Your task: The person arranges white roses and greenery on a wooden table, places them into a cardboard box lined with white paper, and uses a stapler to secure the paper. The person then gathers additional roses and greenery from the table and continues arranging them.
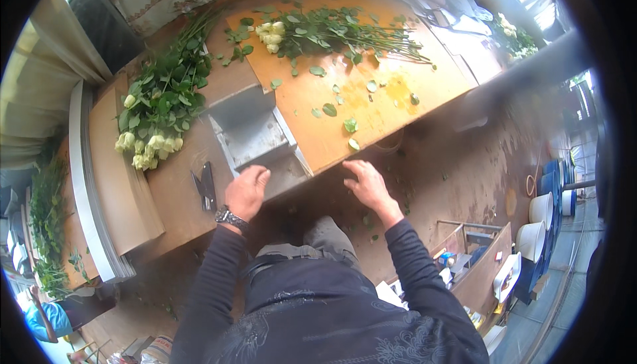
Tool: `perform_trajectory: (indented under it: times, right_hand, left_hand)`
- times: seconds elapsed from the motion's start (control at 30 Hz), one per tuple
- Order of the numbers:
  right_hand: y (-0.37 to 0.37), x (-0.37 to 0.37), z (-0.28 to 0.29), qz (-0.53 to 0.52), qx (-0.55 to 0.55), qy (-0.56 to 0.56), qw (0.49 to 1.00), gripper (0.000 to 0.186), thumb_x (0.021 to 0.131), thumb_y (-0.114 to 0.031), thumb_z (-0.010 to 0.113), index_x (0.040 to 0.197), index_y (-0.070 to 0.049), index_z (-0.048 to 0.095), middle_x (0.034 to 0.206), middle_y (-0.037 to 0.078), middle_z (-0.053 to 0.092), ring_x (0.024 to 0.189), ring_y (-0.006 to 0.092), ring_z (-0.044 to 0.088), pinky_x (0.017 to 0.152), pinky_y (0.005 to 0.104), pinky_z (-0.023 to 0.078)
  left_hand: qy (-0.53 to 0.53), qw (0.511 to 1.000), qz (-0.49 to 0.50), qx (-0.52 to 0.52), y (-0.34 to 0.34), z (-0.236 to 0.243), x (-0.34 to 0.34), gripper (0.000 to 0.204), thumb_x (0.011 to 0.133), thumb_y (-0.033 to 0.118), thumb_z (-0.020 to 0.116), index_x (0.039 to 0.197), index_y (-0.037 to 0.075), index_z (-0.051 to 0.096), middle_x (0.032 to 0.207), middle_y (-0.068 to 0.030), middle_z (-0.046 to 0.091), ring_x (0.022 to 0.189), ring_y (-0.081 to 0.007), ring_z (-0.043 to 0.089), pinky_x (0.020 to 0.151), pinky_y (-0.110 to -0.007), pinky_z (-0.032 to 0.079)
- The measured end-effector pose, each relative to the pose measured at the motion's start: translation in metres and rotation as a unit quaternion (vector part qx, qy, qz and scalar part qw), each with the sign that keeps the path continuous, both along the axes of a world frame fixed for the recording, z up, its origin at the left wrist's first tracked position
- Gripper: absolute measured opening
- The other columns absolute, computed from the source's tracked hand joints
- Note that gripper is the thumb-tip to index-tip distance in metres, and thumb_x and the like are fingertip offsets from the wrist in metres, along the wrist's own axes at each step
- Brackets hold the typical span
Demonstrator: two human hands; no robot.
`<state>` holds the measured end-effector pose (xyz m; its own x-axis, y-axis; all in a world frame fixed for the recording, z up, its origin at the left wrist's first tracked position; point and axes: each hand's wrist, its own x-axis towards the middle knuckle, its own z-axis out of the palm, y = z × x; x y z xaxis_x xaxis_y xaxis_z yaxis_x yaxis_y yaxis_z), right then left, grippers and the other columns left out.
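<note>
My left hand, a watch on its wrist, is at the near edge of a grey metal box-shaped fixture, fingers loosely bent with nothing visible in them. My right hand is open and empty just off the orange board. Black-handled cutters lie left of the fixture. A large bunch of white roses with leafy stems lies behind the cutters; another bunch lies across the back of the board among scattered leaves.
Stacked cardboard sheets line the table's left side, with more greenery beyond. Flowers and wrapping lie far right. A wooden crate, white buckets and blue barrels stand on the lower right. Another person in blue is at lower left.
</note>
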<state>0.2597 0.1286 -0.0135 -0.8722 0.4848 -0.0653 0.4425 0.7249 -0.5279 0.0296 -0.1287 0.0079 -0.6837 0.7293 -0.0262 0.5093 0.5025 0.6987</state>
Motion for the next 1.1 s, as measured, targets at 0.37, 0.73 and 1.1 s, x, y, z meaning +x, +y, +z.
perform_trajectory:
  times: [0.37, 0.73, 1.1]
  right_hand:
    - [0.301, -0.318, -0.051, 0.095, 0.286, -0.007, 0.953, 0.098, 0.076, -0.008, 0.076, 0.161, 0.000, 0.028, 0.167, 0.023, 0.030, 0.157, 0.0395, 0.025, 0.127, 0.0470, 0.025]
    - [0.418, -0.453, -0.108, 0.220, 0.228, 0.045, 0.947, 0.067, 0.070, 0.000, 0.062, 0.136, 0.002, 0.052, 0.112, 0.020, 0.061, 0.112, 0.0418, 0.058, 0.093, 0.0488, 0.050]
    - [0.419, -0.464, -0.014, 0.250, 0.266, 0.059, 0.929, 0.056, 0.071, 0.007, 0.059, 0.126, -0.003, 0.059, 0.105, 0.019, 0.069, 0.101, 0.0416, 0.066, 0.082, 0.0503, 0.054]
  left_hand:
    - [0.058, 0.982, 0.142, -0.113, 0.029, -0.039, 0.027, 0.015, 0.094, 0.024, 0.069, 0.096, 0.011, 0.076, 0.084, -0.0157, 0.073, 0.074, -0.0396, 0.070, 0.067, -0.051, 0.055]
    - [-0.005, 0.928, 0.295, -0.229, 0.042, -0.044, 0.035, 0.021, 0.077, 0.019, 0.074, 0.094, 0.006, 0.077, 0.087, -0.0205, 0.072, 0.080, -0.0446, 0.069, 0.070, -0.054, 0.054]
    - [-0.053, 0.926, 0.296, -0.229, 0.046, -0.033, 0.030, 0.022, 0.081, 0.023, 0.071, 0.096, 0.008, 0.076, 0.088, -0.0200, 0.072, 0.081, -0.0452, 0.068, 0.068, -0.054, 0.054]
